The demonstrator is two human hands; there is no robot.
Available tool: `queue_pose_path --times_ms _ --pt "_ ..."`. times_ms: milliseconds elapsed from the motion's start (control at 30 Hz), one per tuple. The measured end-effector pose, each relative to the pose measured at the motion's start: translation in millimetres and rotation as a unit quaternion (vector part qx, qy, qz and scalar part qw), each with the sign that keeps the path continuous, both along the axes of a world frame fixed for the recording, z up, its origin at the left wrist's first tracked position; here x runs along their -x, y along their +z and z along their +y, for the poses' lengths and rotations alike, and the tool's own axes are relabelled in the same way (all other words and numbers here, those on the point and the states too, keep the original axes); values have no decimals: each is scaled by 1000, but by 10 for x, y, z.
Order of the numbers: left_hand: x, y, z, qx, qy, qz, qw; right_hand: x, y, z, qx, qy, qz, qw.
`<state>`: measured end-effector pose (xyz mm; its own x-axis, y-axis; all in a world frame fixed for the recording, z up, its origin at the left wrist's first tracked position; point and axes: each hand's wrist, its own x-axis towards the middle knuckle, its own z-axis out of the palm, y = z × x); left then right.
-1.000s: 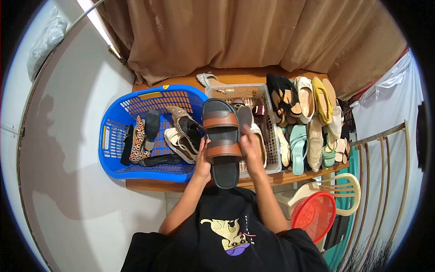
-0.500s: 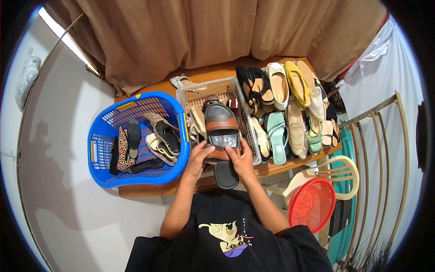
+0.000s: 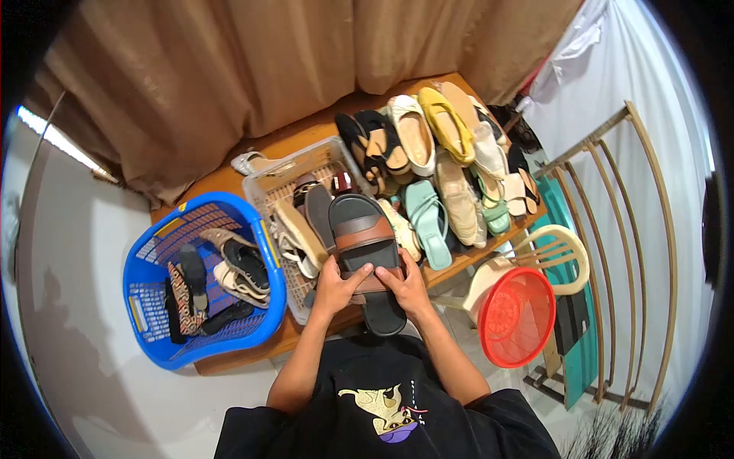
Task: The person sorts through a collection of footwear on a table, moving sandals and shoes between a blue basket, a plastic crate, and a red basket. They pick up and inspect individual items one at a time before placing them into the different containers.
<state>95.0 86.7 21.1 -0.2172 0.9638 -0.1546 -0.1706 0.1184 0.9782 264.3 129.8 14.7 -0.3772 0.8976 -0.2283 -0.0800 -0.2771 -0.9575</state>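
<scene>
Both hands hold a black slide sandal (image 3: 365,256) with brown bands across its straps, its sole pointing back toward my body. My left hand (image 3: 339,287) grips its left edge, thumb pressed on the lower strap. Around the right edge my right hand (image 3: 405,287) is closed, its thumb also on that strap. Beneath and beyond the slide stands a clear plastic crate (image 3: 256,200) with beige sandals (image 3: 302,233), a dark grey sole (image 3: 318,216) and a maroon shoe (image 3: 342,182) in it. The slide hides the crate's near right corner.
Left of the crate is a blue basket (image 3: 136,336) holding several shoes. Rows of shoes, including mint sandals (image 3: 430,222) and yellow flats (image 3: 446,126), cover the right of the wooden table (image 3: 229,356). A red basket (image 3: 520,317), cream chair (image 3: 569,237) and wooden rack (image 3: 650,252) stand at right.
The view has turned, so table and baskets sit further left and tilted. The held slide now overlaps the crate's right side, uncovering a dark grey sole inside. Both hands keep their grip.
</scene>
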Motion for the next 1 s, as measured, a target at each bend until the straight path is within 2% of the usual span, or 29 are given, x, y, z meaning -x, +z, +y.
queue_pose_path --times_ms 33,100,167,233,300,367,433,533,600,700,733,767,967,1000 --pt "-70 -20 52 1 -11 -6 1000 -69 37 -12 1 -11 -6 1000" --pt "-187 -33 132 44 -29 -42 998 -189 114 -37 94 -33 72 992" --pt "-298 -88 168 26 -35 -34 998 -323 136 -11 89 -32 90 991" --pt "-463 -12 239 -29 9 -65 997 -453 241 61 41 21 101 994" --pt "-575 29 302 -27 5 -67 997 -627 324 198 40 25 93 995" --pt "-696 28 392 -13 -20 -53 998 -830 352 357 -20 66 6 998" --pt "-884 27 519 -9 -16 -49 999 -987 303 532 -29 55 0 998" --pt "-1212 -24 709 12 49 -93 994 -1265 218 872 -12 97 -7 995" --pt "-1471 -19 854 28 102 -191 976 -1470 165 1141 -115 124 -18 985" --pt "-1832 -29 1083 31 111 -226 967 -1815 162 1464 -140 155 -68 976" --pt "-1964 -70 1162 28 110 -240 964 -1922 117 1591 -151 160 -42 975" --pt "-2095 -118 1244 36 117 -236 964 -2043 108 1683 -92 158 -10 983" --pt "-2884 -40 1819 18 122 -233 965 -2818 171 2230 -49 130 -60 988" --pt "-3001 -40 1905 7 130 -226 965 -2911 212 2316 -83 111 -73 988"
